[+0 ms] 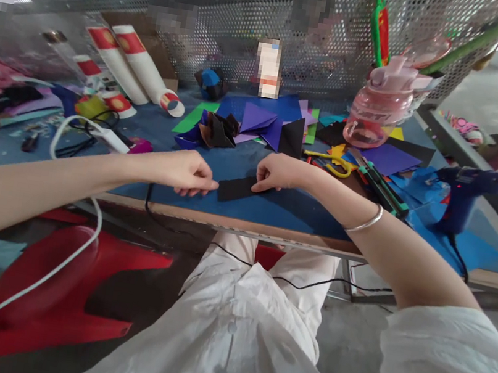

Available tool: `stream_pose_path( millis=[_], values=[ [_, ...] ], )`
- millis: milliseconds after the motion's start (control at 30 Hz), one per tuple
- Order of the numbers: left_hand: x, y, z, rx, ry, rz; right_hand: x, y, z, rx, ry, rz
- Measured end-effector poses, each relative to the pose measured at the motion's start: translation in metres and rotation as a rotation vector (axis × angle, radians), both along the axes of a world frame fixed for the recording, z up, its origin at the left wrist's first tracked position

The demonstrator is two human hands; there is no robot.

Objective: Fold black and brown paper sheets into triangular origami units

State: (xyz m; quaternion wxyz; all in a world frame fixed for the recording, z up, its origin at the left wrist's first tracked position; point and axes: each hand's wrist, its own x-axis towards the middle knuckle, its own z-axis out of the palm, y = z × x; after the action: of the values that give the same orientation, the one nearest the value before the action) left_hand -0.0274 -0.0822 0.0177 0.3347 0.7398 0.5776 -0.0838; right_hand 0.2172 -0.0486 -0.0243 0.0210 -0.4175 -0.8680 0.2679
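A small strip of black paper (235,189) lies at the front of the blue tabletop, between my two hands. My left hand (192,173) has its fingers curled together, thumb and forefinger pinching the strip's left end. The right end is pinched by my right hand (277,172), its fingers bent down over the paper. Just behind are folded purple paper (259,119), a black paper piece (292,137) and a folded black-and-blue paper shape (215,131).
Yellow-handled scissors (334,164) and a green-and-black cutter (382,188) lie right of my hands. A blue glue gun (463,196) stands near the right edge. A pink bottle (377,109), a phone (269,68) and white-and-red tubes (132,57) stand behind. A white cable (96,226) hangs at left.
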Motion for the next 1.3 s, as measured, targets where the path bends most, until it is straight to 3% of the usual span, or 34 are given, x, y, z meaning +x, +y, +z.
stream_pose_path(
  millis=[167, 333, 533, 700, 800, 867, 967, 1133, 1300],
  values=[
    [0.006, 0.011, 0.002, 0.405, -0.025, -0.132, -0.004, -0.006, 0.002, 0.105, 0.06, -0.042],
    [0.011, 0.029, -0.004, 0.473, -0.145, -0.192, -0.008, -0.012, -0.007, 0.289, 0.178, 0.098],
    [0.025, 0.051, -0.018, 0.262, -0.519, -0.035, -0.014, -0.018, -0.016, 0.319, 0.194, 0.119],
    [0.025, 0.061, -0.027, 0.074, -0.622, -0.061, -0.015, -0.022, -0.015, 0.308, 0.366, 0.096],
    [0.021, 0.063, -0.031, -0.122, -0.775, -0.028, -0.014, -0.022, -0.017, 0.467, 0.407, 0.042],
    [0.017, 0.063, -0.035, -0.143, -0.81, -0.065, -0.013, -0.02, -0.019, 0.542, 0.393, 0.015],
    [0.011, 0.061, -0.039, -0.331, -0.888, -0.153, -0.013, -0.018, -0.022, 0.634, 0.385, -0.011],
    [0.003, 0.054, -0.038, -0.433, -0.905, -0.205, -0.014, -0.02, -0.022, 0.755, 0.363, 0.024],
    [0.003, 0.052, -0.038, -0.518, -0.978, -0.143, -0.015, -0.025, -0.02, 0.919, 0.367, 0.014]
  ],
)
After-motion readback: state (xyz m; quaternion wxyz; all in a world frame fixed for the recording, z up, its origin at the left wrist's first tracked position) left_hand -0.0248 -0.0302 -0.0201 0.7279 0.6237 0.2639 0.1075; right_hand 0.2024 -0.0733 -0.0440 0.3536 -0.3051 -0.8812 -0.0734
